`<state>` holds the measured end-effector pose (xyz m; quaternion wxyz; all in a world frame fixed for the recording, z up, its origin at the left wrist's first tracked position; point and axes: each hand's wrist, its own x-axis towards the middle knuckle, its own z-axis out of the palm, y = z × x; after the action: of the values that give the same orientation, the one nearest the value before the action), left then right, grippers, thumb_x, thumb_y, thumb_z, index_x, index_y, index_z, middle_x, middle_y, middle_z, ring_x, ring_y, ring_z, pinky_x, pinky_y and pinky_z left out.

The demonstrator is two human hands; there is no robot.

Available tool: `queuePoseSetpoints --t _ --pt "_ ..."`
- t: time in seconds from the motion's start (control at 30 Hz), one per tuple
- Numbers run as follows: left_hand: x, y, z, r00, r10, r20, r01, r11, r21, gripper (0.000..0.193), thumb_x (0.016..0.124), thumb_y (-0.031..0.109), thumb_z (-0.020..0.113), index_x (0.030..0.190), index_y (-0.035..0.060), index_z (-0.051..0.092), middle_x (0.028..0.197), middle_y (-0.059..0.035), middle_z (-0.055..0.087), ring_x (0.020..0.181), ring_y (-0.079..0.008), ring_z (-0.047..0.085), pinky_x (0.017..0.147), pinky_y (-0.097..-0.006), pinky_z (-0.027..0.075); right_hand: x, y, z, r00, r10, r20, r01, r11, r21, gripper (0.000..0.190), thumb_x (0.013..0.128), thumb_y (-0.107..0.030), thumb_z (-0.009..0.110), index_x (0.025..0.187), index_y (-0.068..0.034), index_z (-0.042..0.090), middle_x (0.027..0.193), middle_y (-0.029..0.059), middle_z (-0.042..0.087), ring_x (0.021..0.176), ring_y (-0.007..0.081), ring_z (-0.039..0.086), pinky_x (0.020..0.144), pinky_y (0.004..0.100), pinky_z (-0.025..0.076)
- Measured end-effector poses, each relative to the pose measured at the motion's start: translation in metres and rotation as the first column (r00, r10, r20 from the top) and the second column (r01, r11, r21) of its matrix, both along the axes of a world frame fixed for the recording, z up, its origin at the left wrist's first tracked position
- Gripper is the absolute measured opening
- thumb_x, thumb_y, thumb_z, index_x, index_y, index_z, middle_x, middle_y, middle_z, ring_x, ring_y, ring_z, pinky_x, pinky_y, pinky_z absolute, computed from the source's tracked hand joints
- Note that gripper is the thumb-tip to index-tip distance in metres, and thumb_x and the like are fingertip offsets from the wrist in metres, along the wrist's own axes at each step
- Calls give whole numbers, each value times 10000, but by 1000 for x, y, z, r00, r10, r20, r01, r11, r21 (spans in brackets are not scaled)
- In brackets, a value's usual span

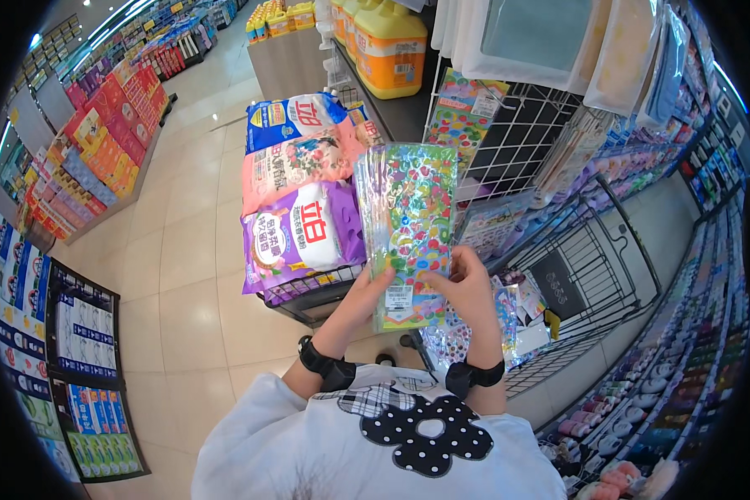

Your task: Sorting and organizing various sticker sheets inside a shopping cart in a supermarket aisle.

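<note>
Both my hands hold a stack of sticker packs (412, 212) in clear plastic sleeves, upside down to me, with bright fruit stickers on the front one. My left hand (372, 294) grips the stack's lower left side, thumb on the front. At the lower right edge, my right hand (465, 281) has its thumb pressed on the front pack, beside a white price label (399, 299). Another sticker pack (462, 119) hangs on a white wire grid rack (515, 119) just beyond the stack. Black bands circle both my wrists.
A wire shopping cart (575, 275) with several flat packs inside stands to the right. Bags of laundry powder (306, 231) fill a wire bin at the left. Yellow detergent jugs (390, 50) sit on a shelf ahead. Stocked shelves (650, 400) line the right; boxed goods (94, 156) stand across the tiled aisle.
</note>
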<state>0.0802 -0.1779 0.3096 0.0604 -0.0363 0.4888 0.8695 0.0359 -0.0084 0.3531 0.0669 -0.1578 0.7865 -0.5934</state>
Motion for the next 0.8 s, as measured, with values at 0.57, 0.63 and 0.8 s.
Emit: queuePoseSetpoints --t 0.57,0.63,0.8 --pt "-2 4 -12 996 69 65 -74 994 85 442 861 272 430 1214 47 288 1105 -58 440 959 -135 455 799 -278 395 -13 30 -10 991 -77 109 113 916 -384 79 796 -97 543 789 -19 550 636 -35 532 537 -9 406 455 151 282" --pt "-2 5 -16 995 60 84 -68 993 92 445 859 274 433 1215 48 288 1105 -59 442 956 -136 459 797 -280 399 -10 25 -4 990 -122 76 142 911 -387 88 796 -95 542 848 -24 531 670 -22 556 545 -11 425 448 143 284" --pt "0 8 -7 995 54 79 -62 993 100 458 854 281 443 1216 49 285 1107 -64 446 960 -138 465 795 -285 409 -9 24 -3 975 -164 150 220 814 -538 136 797 -80 536 918 -39 490 709 3 578 563 7 477 456 142 319"
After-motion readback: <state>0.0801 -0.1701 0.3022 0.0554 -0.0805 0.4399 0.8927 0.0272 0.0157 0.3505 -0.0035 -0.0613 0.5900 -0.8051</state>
